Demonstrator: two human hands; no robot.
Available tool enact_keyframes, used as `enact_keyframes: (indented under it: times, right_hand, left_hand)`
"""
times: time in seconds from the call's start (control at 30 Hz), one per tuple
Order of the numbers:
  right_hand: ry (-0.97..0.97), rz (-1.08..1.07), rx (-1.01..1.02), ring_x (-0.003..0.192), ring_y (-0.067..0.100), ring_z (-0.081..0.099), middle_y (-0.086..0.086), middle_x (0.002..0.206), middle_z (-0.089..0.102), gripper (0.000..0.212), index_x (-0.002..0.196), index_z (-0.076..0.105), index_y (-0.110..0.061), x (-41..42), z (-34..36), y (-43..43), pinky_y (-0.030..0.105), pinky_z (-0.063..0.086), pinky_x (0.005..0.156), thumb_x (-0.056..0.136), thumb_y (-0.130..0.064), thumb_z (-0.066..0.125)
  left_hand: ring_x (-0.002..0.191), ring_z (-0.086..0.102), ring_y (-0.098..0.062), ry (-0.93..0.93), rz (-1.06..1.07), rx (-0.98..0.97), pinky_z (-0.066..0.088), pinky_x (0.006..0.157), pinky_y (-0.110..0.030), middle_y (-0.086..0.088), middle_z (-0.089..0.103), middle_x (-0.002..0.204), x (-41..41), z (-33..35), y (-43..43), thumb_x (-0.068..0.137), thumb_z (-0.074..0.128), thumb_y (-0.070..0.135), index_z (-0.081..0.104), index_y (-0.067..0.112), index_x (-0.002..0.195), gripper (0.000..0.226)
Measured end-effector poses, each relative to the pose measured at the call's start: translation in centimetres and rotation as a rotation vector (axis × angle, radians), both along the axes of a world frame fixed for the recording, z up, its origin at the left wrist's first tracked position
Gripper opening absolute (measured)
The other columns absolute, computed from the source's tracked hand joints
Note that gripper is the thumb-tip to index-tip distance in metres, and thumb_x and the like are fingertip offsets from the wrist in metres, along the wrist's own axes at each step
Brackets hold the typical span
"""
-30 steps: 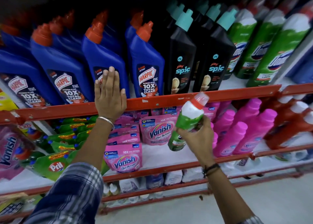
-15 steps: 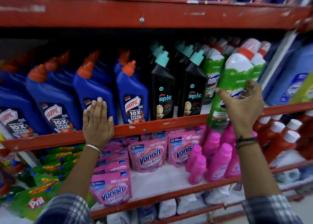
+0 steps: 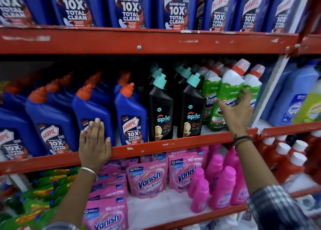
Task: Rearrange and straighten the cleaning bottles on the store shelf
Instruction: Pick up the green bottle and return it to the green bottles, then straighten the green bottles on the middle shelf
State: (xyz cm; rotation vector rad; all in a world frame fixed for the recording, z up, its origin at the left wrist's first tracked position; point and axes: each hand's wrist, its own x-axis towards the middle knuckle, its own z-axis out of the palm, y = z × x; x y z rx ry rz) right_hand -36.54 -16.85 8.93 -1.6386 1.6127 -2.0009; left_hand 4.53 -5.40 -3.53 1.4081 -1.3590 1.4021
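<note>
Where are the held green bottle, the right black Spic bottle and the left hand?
Green bottle (image 3: 229,90): head view, on its green shoulder above the fingers.
Right Spic bottle (image 3: 192,115): head view, on its label.
Left hand (image 3: 94,143): head view, on the back of the hand.

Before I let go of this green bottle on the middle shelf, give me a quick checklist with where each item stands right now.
1. Right hand gripping the green bottle: ok.
2. Bottle base fully down on the shelf: cannot tell, the hand hides it.
3. Bottle upright: not ok, it leans right.
4. Label facing front: ok, though the hand partly covers it.
5. Placed among the other green bottles: ok.
6. Left hand resting flat against the shelf edge: ok.
</note>
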Motion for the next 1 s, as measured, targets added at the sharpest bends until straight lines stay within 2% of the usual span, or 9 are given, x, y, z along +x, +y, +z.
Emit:
enact_keyframes:
  times: [0.07, 0.17, 0.37, 0.57, 0.7, 0.87, 0.93, 1.0]
  right_hand:
    - [0.020, 0.007, 0.023, 0.111, 0.029, 0.057, 0.014, 0.124, 0.060, 0.085, 0.130, 0.040, -0.010, 0.1, -0.5, -0.4, 0.039, 0.048, 0.093, 0.065, -0.046, 0.083]
    - [0.050, -0.023, 0.057, 0.109, 0.032, 0.059, 0.015, 0.124, 0.061, 0.085, 0.129, 0.041, -0.011, 0.2, -1.3, -0.9, 0.043, 0.050, 0.090, 0.064, -0.047, 0.083]
    - [0.116, -0.089, 0.104, 0.109, 0.033, 0.059, 0.013, 0.126, 0.060, 0.087, 0.132, 0.039, -0.012, 0.1, -1.5, -1.4, 0.042, 0.050, 0.081, 0.067, -0.054, 0.079]
    - [0.180, -0.067, 0.120, 0.106, 0.035, 0.060, 0.017, 0.125, 0.061, 0.092, 0.136, 0.038, -0.011, -0.6, -1.1, -1.1, 0.039, 0.049, 0.075, 0.067, -0.058, 0.076]
    - [0.197, -0.065, 0.136, 0.106, 0.035, 0.061, 0.018, 0.128, 0.059, 0.094, 0.137, 0.037, -0.011, -0.7, -1.0, -0.8, 0.036, 0.048, 0.075, 0.067, -0.059, 0.075]
    - [0.220, -0.028, 0.166, 0.112, 0.034, 0.058, 0.018, 0.135, 0.055, 0.098, 0.141, 0.034, -0.007, -0.6, -1.0, -0.1, 0.041, 0.051, 0.081, 0.069, -0.061, 0.072]
    - [0.219, 0.000, 0.201, 0.118, 0.035, 0.053, 0.018, 0.136, 0.052, 0.093, 0.141, 0.034, -0.004, -0.6, -1.0, 0.4, 0.044, 0.049, 0.087, 0.073, -0.057, 0.071]
    - [0.225, -0.043, 0.167, 0.117, 0.037, 0.050, 0.020, 0.128, 0.054, 0.080, 0.134, 0.041, -0.001, -0.4, -1.3, 1.3, 0.044, 0.044, 0.089, 0.079, -0.051, 0.069]
  left_hand:
    - [0.150, 0.005, -0.017, -0.002, -0.003, 0.001, 0.002, 0.122, -0.038, -0.002, 0.005, 0.163, 0.0, -0.1, 0.0, 0.096, 0.036, 0.024, 0.016, 0.005, 0.153, 0.063]
    - [0.150, 0.007, -0.018, -0.010, 0.008, -0.008, 0.002, 0.122, -0.038, -0.003, 0.006, 0.163, 0.1, -0.1, -0.1, 0.097, 0.035, 0.024, 0.017, 0.005, 0.154, 0.063]
    - [0.150, 0.007, -0.019, -0.022, 0.015, -0.016, 0.001, 0.123, -0.038, -0.004, 0.007, 0.163, 0.2, -0.1, -0.1, 0.097, 0.035, 0.024, 0.017, 0.004, 0.153, 0.062]
    - [0.150, 0.007, -0.018, -0.007, 0.012, -0.001, 0.001, 0.122, -0.038, -0.003, 0.006, 0.163, 0.0, 0.0, 0.0, 0.097, 0.036, 0.024, 0.017, 0.005, 0.153, 0.063]
    - [0.150, 0.007, -0.017, 0.010, 0.019, 0.012, 0.001, 0.122, -0.038, -0.002, 0.006, 0.163, 0.0, 0.0, 0.1, 0.096, 0.037, 0.025, 0.018, 0.005, 0.153, 0.064]
    - [0.150, 0.007, -0.017, 0.040, -0.004, 0.042, 0.000, 0.122, -0.038, -0.002, 0.006, 0.163, -0.5, 0.4, 0.6, 0.096, 0.036, 0.026, 0.016, 0.006, 0.154, 0.064]
    - [0.150, 0.006, -0.015, 0.047, -0.006, 0.067, -0.001, 0.122, -0.038, 0.000, 0.004, 0.163, -1.1, 0.9, 1.2, 0.098, 0.033, 0.026, 0.015, 0.008, 0.154, 0.061]
    - [0.150, 0.007, -0.013, 0.056, -0.007, 0.074, -0.002, 0.122, -0.039, 0.000, 0.008, 0.163, -1.6, 1.6, 2.0, 0.099, 0.035, 0.024, 0.027, 0.009, 0.151, 0.055]
